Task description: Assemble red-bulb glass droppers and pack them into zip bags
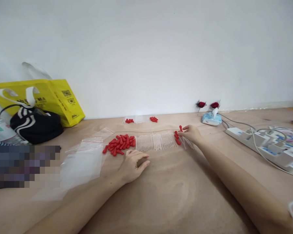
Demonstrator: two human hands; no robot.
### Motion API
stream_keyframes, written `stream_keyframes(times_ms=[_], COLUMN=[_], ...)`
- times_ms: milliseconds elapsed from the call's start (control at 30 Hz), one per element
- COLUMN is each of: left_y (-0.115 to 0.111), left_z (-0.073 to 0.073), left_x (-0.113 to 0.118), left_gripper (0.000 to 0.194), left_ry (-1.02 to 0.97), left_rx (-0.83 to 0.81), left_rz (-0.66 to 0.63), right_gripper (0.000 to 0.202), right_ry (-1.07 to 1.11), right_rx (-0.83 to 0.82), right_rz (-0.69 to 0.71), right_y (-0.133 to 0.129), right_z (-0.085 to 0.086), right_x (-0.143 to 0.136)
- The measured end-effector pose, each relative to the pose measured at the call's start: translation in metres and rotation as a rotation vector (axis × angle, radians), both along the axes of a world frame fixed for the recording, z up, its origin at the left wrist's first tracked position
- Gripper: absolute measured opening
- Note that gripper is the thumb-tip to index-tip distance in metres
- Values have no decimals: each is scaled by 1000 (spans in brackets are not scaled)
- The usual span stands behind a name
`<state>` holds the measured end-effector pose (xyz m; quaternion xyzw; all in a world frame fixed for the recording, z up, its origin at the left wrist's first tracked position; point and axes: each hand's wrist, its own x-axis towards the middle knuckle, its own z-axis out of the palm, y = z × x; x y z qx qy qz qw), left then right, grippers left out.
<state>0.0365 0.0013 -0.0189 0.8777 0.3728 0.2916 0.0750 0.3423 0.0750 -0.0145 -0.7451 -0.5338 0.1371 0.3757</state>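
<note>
My right hand is pinched at the right end of a row of clear thin tubes. At its fingertips is a red rubber bulb, with a few more red bulbs just left of it, by the tubes. Some clear tubes stick out under this hand. My left hand rests on the table in front of the row's left end, thumb apart from the fingers and nothing seen between them. Behind it lies a heap of red bulbs, each with a round head and narrow neck.
Clear zip bags are spread at left. Near the wall, a clear bag holds red bulbs at both ends. A yellow bag and black bag stand left. Tissues, dark red flowers and a power strip are right.
</note>
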Motion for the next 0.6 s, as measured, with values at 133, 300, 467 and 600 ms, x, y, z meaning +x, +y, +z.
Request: stream_keyframes(times_ms=[133, 300, 467, 600], left_y=[-1, -2, -2, -3], left_z=[1, 2, 2, 4], left_x=[1, 1, 1, 2], left_gripper=[11, 11, 10, 10], left_ry=[21, 38, 48, 46], left_rx=[-6, -6, -36, -46], left_rz=[-11, -28, -21, -22], right_gripper=[29, 26, 25, 26], right_ry=[-158, -238, -317, -366], right_rx=[-17, -49, -71, -175], right_rz=[-47, -43, -31, 101], right_y=[0, -6, -15, -21], right_z=[-11, -8, 4, 12], right_x=[-4, -13, -17, -21])
